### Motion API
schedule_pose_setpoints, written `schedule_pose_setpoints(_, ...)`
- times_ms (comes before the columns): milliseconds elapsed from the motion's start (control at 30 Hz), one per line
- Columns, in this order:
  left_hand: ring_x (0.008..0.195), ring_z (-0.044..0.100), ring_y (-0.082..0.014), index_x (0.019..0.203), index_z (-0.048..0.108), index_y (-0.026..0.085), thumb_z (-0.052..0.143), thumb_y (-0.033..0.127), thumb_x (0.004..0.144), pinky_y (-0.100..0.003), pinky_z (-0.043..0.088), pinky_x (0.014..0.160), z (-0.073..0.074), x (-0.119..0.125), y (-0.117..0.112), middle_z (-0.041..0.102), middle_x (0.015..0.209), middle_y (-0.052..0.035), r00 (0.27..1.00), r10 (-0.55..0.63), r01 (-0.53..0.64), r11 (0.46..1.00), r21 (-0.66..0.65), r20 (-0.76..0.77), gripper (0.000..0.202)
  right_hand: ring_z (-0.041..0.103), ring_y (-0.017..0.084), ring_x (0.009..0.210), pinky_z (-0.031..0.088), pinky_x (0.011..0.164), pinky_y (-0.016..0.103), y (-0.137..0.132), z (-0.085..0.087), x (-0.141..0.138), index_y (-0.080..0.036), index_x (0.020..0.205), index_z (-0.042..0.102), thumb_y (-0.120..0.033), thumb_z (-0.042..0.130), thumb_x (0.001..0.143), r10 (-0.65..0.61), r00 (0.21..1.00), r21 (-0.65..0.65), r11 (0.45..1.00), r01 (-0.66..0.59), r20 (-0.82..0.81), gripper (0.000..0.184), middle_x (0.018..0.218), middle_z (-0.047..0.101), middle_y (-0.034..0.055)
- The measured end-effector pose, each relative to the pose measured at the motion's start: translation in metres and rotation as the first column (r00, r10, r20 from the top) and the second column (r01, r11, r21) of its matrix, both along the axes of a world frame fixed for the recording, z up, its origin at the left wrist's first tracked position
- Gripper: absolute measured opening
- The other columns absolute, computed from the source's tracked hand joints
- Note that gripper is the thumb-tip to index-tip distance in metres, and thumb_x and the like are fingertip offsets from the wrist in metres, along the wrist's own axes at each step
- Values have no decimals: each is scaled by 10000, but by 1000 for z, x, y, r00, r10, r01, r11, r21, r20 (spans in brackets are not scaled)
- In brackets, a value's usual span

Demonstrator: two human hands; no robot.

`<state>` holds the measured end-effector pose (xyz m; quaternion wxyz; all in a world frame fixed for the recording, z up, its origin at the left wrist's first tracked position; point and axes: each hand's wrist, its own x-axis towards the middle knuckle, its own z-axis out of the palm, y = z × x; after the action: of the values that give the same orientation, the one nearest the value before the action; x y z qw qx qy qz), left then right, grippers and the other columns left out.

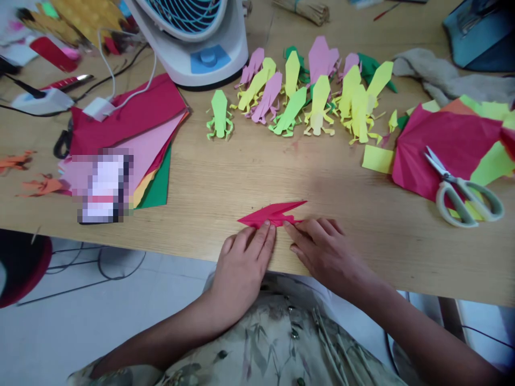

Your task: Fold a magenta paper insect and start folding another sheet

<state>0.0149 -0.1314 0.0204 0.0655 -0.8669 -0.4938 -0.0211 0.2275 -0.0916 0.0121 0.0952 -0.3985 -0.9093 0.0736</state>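
Note:
A folded piece of red origami paper (270,213) lies flat near the table's front edge, its pointed end to the left and a narrow flap angled up to the right. My left hand (246,262) holds its lower edge down, with the fingers together and their tips on the paper. At the right end of the piece, my right hand (322,244) grips the narrow tip, index finger stretched out and the other fingers curled. Part of the lower edge is hidden under my fingertips.
Several folded paper figures (317,102) stand behind, in yellow, green and pink. Scissors (446,179) rest on crumpled red paper (418,147) at the right. Left are a fan (225,59), coloured sheets (156,104), a phone (104,185) and orange figures (42,185).

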Motion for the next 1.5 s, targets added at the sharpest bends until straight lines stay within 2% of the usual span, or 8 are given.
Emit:
schedule_pose_setpoints(300,1080,579,-251,1441,539,157,531,157,950,-393,439,815,4,8,1,621,1413,-96,998,49,-51,998,-35,-42,491,523,241,900,390,822,381,-1,0,-2,-130,1309,598,-238,568,977,7,1000,48,999,-8,20,350,1008,633,86)
schedule_pose_setpoints(433,1169,563,-254,1376,590,108,489,156,976,-391,429,883,4,12,2,635,1385,-112,999,25,-23,999,28,-47,416,516,252,910,387,808,381,-2,0,-4,-107,1296,598,-240,536,990,16,999,72,997,-18,33,340,1016,628,99)
schedule_pose_setpoints(567,1156,579,-251,1399,558,68,501,173,975,-392,418,940,0,13,2,639,1362,-145,1000,0,1,999,32,-28,441,512,255,909,382,816,380,-2,0,-5,-93,1303,590,-238,521,994,28,998,83,996,-32,49,348,1048,626,114)
schedule_pose_setpoints(700,1149,574,-241,1447,519,97,477,185,990,-396,396,977,-2,13,2,652,1343,-120,998,42,-42,999,19,-36,467,523,251,898,377,812,383,-1,0,-5,-122,1335,572,-260,536,991,10,999,57,998,-12,33,372,1025,623,100)
schedule_pose_setpoints(867,1175,552,-241,1366,600,95,466,195,1000,-384,387,978,-3,16,5,654,1332,-119,999,1,2,998,70,-51,402,540,240,892,380,796,377,4,2,-7,-155,1291,603,-197,533,983,-2,999,-3,1000,2,52,319,1002,623,85)
schedule_pose_setpoints(1100,1139,564,-246,1431,544,113,444,153,980,-404,397,953,-2,18,5,645,1347,-129,997,5,-1,999,50,-75,464,535,258,956,427,853,405,-1,-3,4,-94,1374,524,-221,425,1028,1,994,-49,999,-7,-108,381,1077,601,139)
schedule_pose_setpoints(1333,1221,530,-229,1412,559,137,454,216,1018,-414,349,993,-6,19,6,632,1393,-95,1000,28,-28,999,31,3,415,529,256,1003,426,850,393,-3,-3,1,-134,1139,635,-144,435,1005,-14,1000,-110,994,11,-26,241,1054,596,125)
schedule_pose_setpoints(1500,1217,542,-246,1433,538,153,452,311,1032,-437,349,976,-5,18,4,625,1408,-101,997,61,-59,998,-33,53,439,518,250,992,423,838,389,-4,-6,2,-150,1161,628,-150,469,999,-17,1000,-77,997,17,-2,226,1092,601,122)
